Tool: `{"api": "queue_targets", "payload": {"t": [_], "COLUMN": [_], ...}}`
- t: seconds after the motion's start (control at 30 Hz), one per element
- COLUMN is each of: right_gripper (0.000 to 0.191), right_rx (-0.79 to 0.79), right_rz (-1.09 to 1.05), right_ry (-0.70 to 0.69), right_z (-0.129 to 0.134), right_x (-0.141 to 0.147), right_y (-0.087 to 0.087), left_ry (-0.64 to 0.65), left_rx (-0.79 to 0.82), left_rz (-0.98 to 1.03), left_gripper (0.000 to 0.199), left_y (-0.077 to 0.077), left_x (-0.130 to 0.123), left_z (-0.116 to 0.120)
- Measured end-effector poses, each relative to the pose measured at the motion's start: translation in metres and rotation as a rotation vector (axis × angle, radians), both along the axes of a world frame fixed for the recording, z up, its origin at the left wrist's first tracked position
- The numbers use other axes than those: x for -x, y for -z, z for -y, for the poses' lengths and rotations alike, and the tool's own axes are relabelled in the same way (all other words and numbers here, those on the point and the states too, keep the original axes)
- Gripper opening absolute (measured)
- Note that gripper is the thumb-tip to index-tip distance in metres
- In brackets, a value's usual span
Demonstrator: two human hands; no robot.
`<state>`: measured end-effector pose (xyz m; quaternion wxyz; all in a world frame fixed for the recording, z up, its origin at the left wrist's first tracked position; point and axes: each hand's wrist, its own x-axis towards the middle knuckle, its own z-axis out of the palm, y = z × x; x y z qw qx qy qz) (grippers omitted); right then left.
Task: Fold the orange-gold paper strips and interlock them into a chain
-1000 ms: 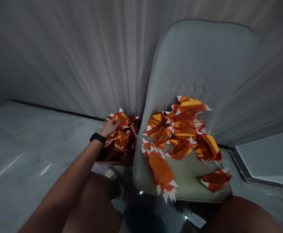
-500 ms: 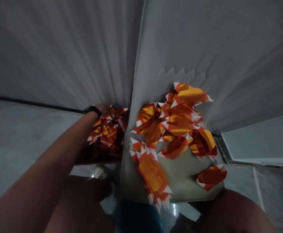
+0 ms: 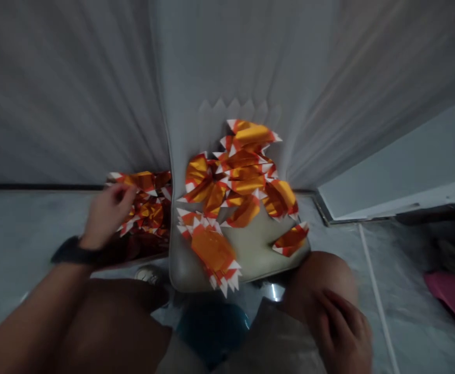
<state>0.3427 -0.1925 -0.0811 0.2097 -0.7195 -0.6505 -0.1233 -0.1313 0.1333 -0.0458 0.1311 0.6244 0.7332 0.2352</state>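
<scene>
My left hand (image 3: 106, 213), with a black band (image 3: 75, 251) on its wrist, is blurred, fingers curled in. It is over the edge of a dark red container (image 3: 145, 246) heaped with gold-and-red folded paper pieces (image 3: 151, 214); nothing shows in its fingers. By my right knee, my right hand (image 3: 342, 330) is loosely closed, with nothing visible in it. Between my knees is a pale padded chair (image 3: 258, 239). Loose folded papers with white pointed tips (image 3: 246, 184) lie on its seat, beside a nested stack of them (image 3: 214, 252) at the front left.
One separate folded paper (image 3: 291, 240) lies at the seat's right edge. The chair's smooth backrest (image 3: 246, 57) rises in front of grey curtain-like folds. Below is a blue seat (image 3: 212, 332) between my thighs. A pink object (image 3: 453, 301) is on the tiled floor at right.
My left hand has drawn back toward me from the far side of the container. My right hand has come into view by the right knee. The view has turned to the right.
</scene>
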Motion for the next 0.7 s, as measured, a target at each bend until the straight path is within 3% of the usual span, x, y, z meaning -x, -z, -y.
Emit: {"api": "queue_targets", "payload": {"t": [0.07,0.13,0.23,0.37,0.5,0.6,0.7], "right_gripper": [0.033,0.038,0.052,0.060,0.056,0.044,0.035], "right_rx": [-0.013,-0.015,0.038,0.307,0.587,0.608,0.543], "right_rz": [-0.034,-0.105,-0.255,-0.420,-0.420,-0.383,-0.334], "right_ry": [0.030,0.072,0.200,0.364,0.494,0.515,0.486], "right_z": [-0.002,-0.008,-0.030,-0.087,-0.142,-0.162,-0.164], "right_x": [0.004,0.005,-0.001,-0.011,-0.008,0.001,0.007], "right_y": [-0.004,-0.011,-0.029,-0.053,-0.059,-0.058,-0.059], "left_ry": [0.023,0.047,0.074,0.133,0.149,0.128,0.132], "left_rx": [-0.114,-0.123,-0.135,-0.145,-0.129,-0.166,-0.169], "left_rz": [0.125,0.131,0.187,0.270,0.275,0.281,0.315], "left_gripper": [0.037,0.037,0.039,0.038,0.039,0.039,0.040], "left_y": [0.006,0.015,0.028,0.034,0.031,0.031,0.030], "left_x": [-0.016,-0.034,-0.057,-0.079,-0.089,-0.092,-0.093], "left_z": [0.042,0.073,0.093,0.091,0.080,0.070,0.063]}}
